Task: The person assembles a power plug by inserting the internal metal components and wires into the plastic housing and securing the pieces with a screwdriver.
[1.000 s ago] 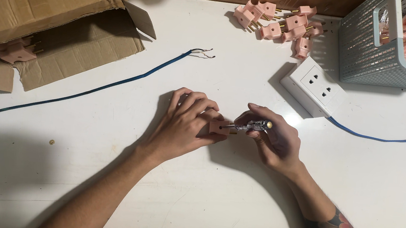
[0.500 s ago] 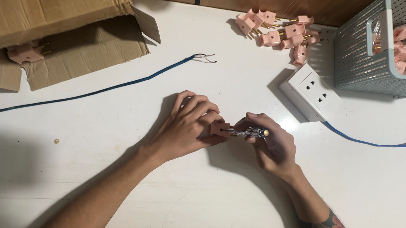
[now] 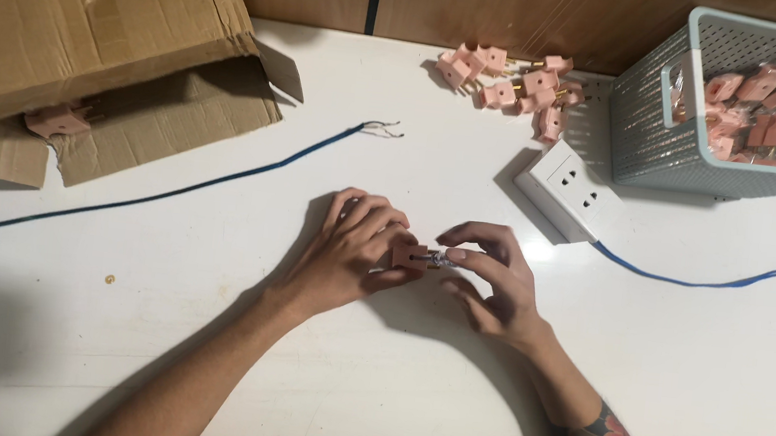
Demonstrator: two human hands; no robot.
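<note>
My left hand (image 3: pixel 351 253) rests on the white table (image 3: pixel 204 324) and pinches a small pink plug (image 3: pixel 409 256) by its body. My right hand (image 3: pixel 492 282) meets it from the right, its fingertips closed on a small metal tool or part (image 3: pixel 446 258) pressed against the plug's end. What exactly the metal piece is cannot be made out. A blue cable (image 3: pixel 219 181) with bare stripped wire ends (image 3: pixel 383 129) lies across the table above my left hand.
A white socket block (image 3: pixel 573 191) with a blue lead (image 3: pixel 708 279) sits upper right of my hands. Several pink plugs (image 3: pixel 508 82) lie at the table's back edge; more fill a grey mesh basket (image 3: pixel 649 111). An open cardboard box (image 3: pixel 106 63) holding one pink plug (image 3: pixel 57 121) lies at left.
Both hands stay together at the plug; the fingers shift only slightly. The view has tilted a little, so everything sits lower in the picture.
</note>
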